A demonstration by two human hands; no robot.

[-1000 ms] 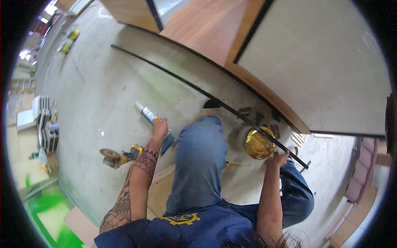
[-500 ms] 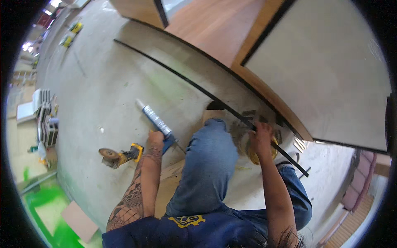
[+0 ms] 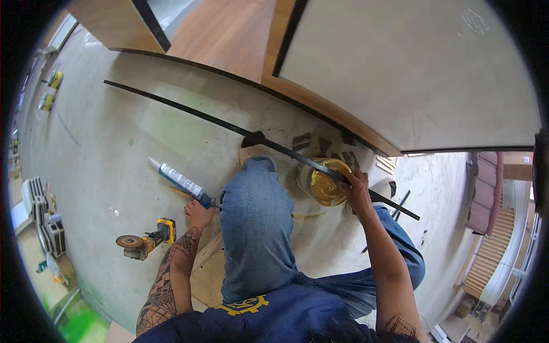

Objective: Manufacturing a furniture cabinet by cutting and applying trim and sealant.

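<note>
Head view showed the right hand [image 3: 355,191] closed on a long thin black metal strip [image 3: 229,127] lying across the concrete floor [image 3: 114,148], probably light but whippy, while the left hand [image 3: 198,214] rested at a white caulk tube [image 3: 180,182].

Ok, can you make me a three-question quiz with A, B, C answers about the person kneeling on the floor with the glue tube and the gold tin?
1. Where does the angle grinder lie?
A. left of the left hand
B. on the tin
C. on the wood panel

2. What colour is the inside of the open tin?
A. red
B. golden yellow
C. white

3. What is the right hand doing?
A. resting flat on the floor
B. gripping the long black strip
C. holding the grinder

Answers: 1 A, it sits on the concrete floor beside that hand. 2 B, it gleams gold. 3 B, its fingers wrap the strip over the tin.
</note>
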